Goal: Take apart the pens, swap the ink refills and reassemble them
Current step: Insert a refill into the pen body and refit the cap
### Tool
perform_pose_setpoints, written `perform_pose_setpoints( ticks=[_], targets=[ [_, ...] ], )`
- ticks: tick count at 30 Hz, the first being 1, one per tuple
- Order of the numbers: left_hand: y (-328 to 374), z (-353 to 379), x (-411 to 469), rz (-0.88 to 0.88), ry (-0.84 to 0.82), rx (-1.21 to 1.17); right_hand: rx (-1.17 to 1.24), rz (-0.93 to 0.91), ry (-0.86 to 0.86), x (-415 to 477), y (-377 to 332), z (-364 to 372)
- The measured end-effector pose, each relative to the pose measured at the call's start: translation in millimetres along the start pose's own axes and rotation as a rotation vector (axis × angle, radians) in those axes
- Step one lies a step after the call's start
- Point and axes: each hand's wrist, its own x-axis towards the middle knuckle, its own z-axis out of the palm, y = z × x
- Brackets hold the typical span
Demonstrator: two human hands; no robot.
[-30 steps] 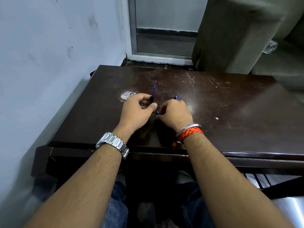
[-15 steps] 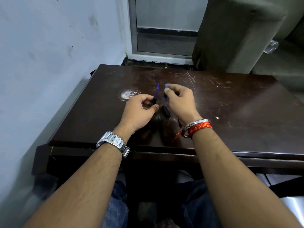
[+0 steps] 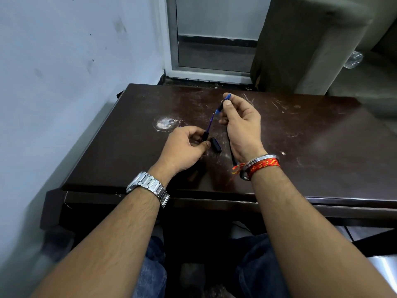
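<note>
Blue plastic refill [image 3: 210, 123], light and bendy, apparently: our right hand [image 3: 240, 127] pinches its tip, left hand [image 3: 184, 147] pinching the barrel [image 3: 205, 136].

Counting up: two hands at work, my left hand [image 3: 182, 147] and my right hand [image 3: 241, 125]. One blue refill [image 3: 211, 121] strung between them. One black pen piece [image 3: 216, 144] lying on the one desk [image 3: 311, 136], and one thin black rod [image 3: 232, 154] beside my right wrist. One watch [image 3: 148, 187], two bracelets [image 3: 261, 163].
</note>
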Motion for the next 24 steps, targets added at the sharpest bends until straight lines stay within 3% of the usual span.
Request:
perform_pose_setpoints(
  ticks=[24],
  targets=[
    [1.6,-2.8,-1.6,0.026,0.023,0.039,-0.123,0.016,-0.044,3.9,9.5,1.0]
  ],
)
